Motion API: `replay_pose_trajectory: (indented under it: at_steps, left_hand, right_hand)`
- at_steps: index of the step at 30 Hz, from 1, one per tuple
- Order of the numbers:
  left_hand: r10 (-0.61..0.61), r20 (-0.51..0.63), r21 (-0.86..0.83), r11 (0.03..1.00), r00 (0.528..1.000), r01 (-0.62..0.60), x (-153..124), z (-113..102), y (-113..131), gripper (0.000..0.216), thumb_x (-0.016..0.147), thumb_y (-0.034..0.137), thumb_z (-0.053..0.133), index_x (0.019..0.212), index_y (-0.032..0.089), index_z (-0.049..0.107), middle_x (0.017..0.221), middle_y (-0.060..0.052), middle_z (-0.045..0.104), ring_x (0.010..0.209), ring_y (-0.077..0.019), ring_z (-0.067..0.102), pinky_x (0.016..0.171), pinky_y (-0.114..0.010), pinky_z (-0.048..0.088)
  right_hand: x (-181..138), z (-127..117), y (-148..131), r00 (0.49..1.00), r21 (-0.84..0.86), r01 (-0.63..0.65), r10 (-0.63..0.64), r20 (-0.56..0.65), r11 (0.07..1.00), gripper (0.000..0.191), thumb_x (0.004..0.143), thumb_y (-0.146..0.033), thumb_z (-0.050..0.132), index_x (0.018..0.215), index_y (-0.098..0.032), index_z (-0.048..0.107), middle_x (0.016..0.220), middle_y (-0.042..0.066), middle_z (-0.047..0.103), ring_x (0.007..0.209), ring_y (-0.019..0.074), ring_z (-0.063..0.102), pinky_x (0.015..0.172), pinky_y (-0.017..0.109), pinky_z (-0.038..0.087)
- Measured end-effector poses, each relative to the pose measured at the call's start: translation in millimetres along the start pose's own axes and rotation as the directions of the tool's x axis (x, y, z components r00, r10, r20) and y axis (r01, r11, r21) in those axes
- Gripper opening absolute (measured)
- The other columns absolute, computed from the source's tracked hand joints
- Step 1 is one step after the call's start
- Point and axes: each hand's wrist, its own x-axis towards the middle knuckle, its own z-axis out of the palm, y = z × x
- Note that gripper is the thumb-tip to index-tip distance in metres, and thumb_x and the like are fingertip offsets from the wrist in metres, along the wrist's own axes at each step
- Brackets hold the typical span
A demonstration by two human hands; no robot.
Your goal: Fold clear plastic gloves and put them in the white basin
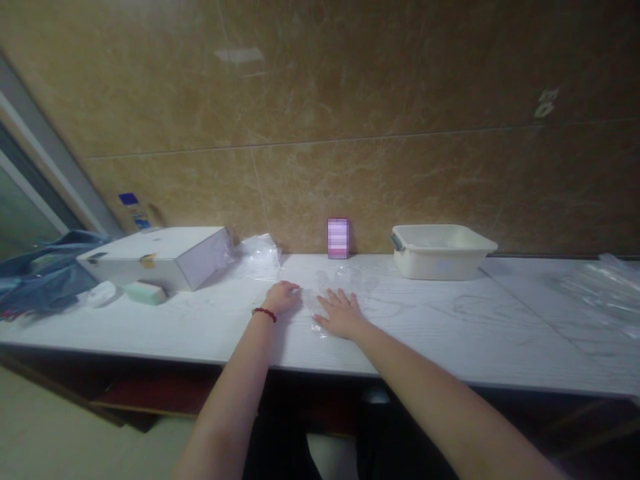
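My left hand (pixel 283 297) rests on the white table (pixel 450 327) with its fingers curled in, pinching the edge of a clear plastic sheet (pixel 345 280) that lies flat on the tabletop. A red bead bracelet circles that wrist. My right hand (pixel 341 313) lies flat on the same sheet, fingers spread. A small pink striped box (pixel 338 238) stands upright against the wall just beyond both hands.
A white cardboard box (pixel 160 255) sits at the left, with a pale green block (pixel 145 292) and crumpled clear plastic (pixel 257 257) beside it. Blue cloth (pixel 45 277) lies at the far left. A cream plastic basin (pixel 440 250) stands right of centre. More clear plastic (pixel 605 287) covers the right end.
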Motion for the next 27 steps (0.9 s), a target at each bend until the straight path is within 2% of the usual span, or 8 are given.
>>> replay_pose_trajectory:
  at_steps: [4, 10, 14, 16, 18, 20, 22, 27]
  left_hand:
    - [-0.016, 0.027, -0.042, 0.999, 1.0, 0.017, 1, 1, 11, 0.018, 0.065, 0.029, 0.052, 0.079, 0.022, 0.062, 0.088, -0.003, 0.059, 0.089, -0.0176, 0.05, 0.08, -0.027, 0.037]
    - [0.025, -0.124, -0.254, 0.966, 0.992, -0.056, 6, 9, 24, 0.017, 0.072, 0.025, 0.044, 0.082, 0.017, 0.056, 0.085, -0.004, 0.054, 0.078, -0.0133, 0.052, 0.073, -0.026, 0.043]
    - [-0.003, -0.184, -0.519, 0.849, 0.983, -0.094, 8, 16, 25, 0.014, 0.072, 0.027, 0.045, 0.081, 0.017, 0.049, 0.09, -0.004, 0.048, 0.076, -0.0116, 0.052, 0.061, -0.023, 0.047]
    - [-0.058, -0.201, -0.619, 0.781, 0.978, -0.081, 9, 19, 28, 0.016, 0.073, 0.03, 0.044, 0.084, 0.018, 0.046, 0.095, -0.004, 0.045, 0.079, -0.0118, 0.052, 0.059, -0.023, 0.048]
    - [-0.136, -0.197, -0.739, 0.671, 0.971, -0.056, 10, 22, 33, 0.02, 0.074, 0.032, 0.043, 0.09, 0.02, 0.04, 0.1, -0.004, 0.042, 0.082, -0.012, 0.053, 0.059, -0.024, 0.049]
    - [-0.205, -0.157, -0.856, 0.516, 0.966, -0.03, 11, 23, 38, 0.022, 0.076, 0.034, 0.04, 0.094, 0.022, 0.036, 0.103, -0.005, 0.041, 0.084, -0.012, 0.053, 0.061, -0.026, 0.049]
    - [-0.24, -0.119, -0.902, 0.431, 0.964, -0.004, 11, 24, 40, 0.026, 0.076, 0.034, 0.041, 0.098, 0.022, 0.033, 0.104, -0.006, 0.041, 0.084, -0.0117, 0.054, 0.064, -0.027, 0.049]
    - [-0.262, -0.075, -0.876, 0.478, 0.962, 0.062, 9, 24, 39, 0.05, 0.064, 0.021, 0.059, 0.106, 0.023, 0.031, 0.109, -0.009, 0.041, 0.08, -0.0115, 0.056, 0.066, -0.026, 0.047]
  right_hand:
    - [-3, -3, -2, 1.0, 0.012, 0.007, -0.007, 0.014, 1.0, 0.066, 0.07, -0.065, 0.011, 0.127, -0.031, 0.016, 0.136, 0.0, 0.006, 0.121, 0.0279, -0.003, 0.09, 0.051, -0.006]
    - [-5, -11, -3, 0.999, 0.072, -0.032, 0.034, -0.027, 0.997, 0.065, 0.071, -0.063, 0.017, 0.127, -0.031, 0.016, 0.136, 0.001, 0.009, 0.121, 0.0292, -0.002, 0.089, 0.054, -0.003]
    - [-6, -14, -2, 0.997, 0.065, -0.073, 0.076, -0.031, 0.995, 0.064, 0.071, -0.063, 0.018, 0.127, -0.031, 0.016, 0.136, 0.002, 0.01, 0.121, 0.0296, -0.003, 0.088, 0.056, -0.005]
    - [-6, -12, 0, 0.997, 0.052, -0.075, 0.076, -0.024, 0.996, 0.065, 0.071, -0.064, 0.018, 0.127, -0.03, 0.018, 0.135, 0.003, 0.01, 0.121, 0.0304, -0.002, 0.087, 0.056, -0.005]
    - [-6, -9, 2, 0.998, 0.044, -0.064, 0.065, -0.014, 0.997, 0.066, 0.07, -0.065, 0.016, 0.126, -0.03, 0.02, 0.135, 0.004, 0.011, 0.12, 0.0309, -0.001, 0.086, 0.057, -0.005]
    - [-5, -7, 3, 0.998, 0.037, -0.056, 0.056, -0.014, 0.998, 0.067, 0.07, -0.066, 0.014, 0.126, -0.03, 0.02, 0.135, 0.004, 0.011, 0.12, 0.0311, 0.0, 0.085, 0.058, -0.005]
    - [-5, -6, 3, 0.998, 0.035, -0.052, 0.053, -0.022, 0.998, 0.068, 0.069, -0.066, 0.012, 0.126, -0.03, 0.02, 0.135, 0.004, 0.011, 0.12, 0.0309, 0.0, 0.085, 0.058, -0.006]
    - [-4, -4, 4, 0.998, 0.033, -0.047, 0.048, -0.03, 0.998, 0.069, 0.069, -0.067, 0.011, 0.126, -0.031, 0.019, 0.135, 0.004, 0.01, 0.12, 0.0304, 0.0, 0.086, 0.057, -0.006]
